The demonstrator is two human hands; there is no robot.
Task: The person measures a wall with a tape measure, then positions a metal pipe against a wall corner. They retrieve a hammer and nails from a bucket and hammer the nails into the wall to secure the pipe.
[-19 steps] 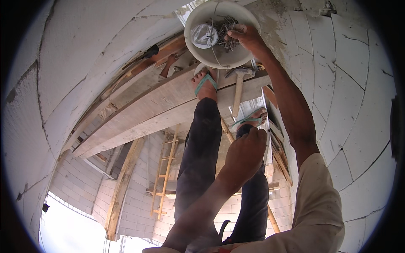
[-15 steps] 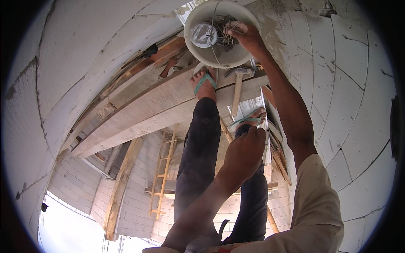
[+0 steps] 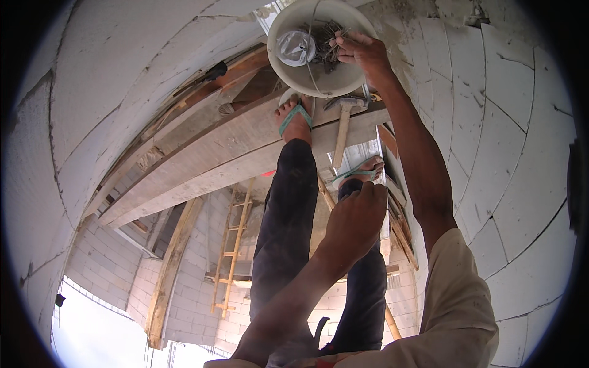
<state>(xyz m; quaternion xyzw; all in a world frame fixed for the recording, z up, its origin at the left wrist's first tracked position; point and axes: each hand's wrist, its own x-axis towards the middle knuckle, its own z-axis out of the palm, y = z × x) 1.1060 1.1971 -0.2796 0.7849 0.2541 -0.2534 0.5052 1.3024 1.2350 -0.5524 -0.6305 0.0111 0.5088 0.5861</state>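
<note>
A pale bucket [image 3: 285,76] with a thin wire handle stands at the top, holding a heap of nails [image 3: 325,46] and a clear plastic bag or cup [image 3: 296,48]. My right hand [image 3: 363,54] reaches over the bucket's right side, fingers curled and pinching among the nails. My left hand [image 3: 357,218] is closed in a fist above my right leg, its back toward me; whatever it grips is hidden. Just below the bucket, a claw hammer [image 3: 343,126] with a wooden handle lies across the plank's edge, beside my left foot [image 3: 296,119].
Under my feet are wooden planks [image 3: 202,153], high above a lower level. Through the gap below show a bamboo ladder [image 3: 232,251] and an upright timber [image 3: 169,282]. Block walls [image 3: 485,153] rise closely on both sides. My right sandalled foot [image 3: 362,168] is near a metal strip.
My right hand has drawn slightly back to the right, its fingers a little more spread. Another person's hand below the planks has gone from view. My left fist stays almost where it was.
</note>
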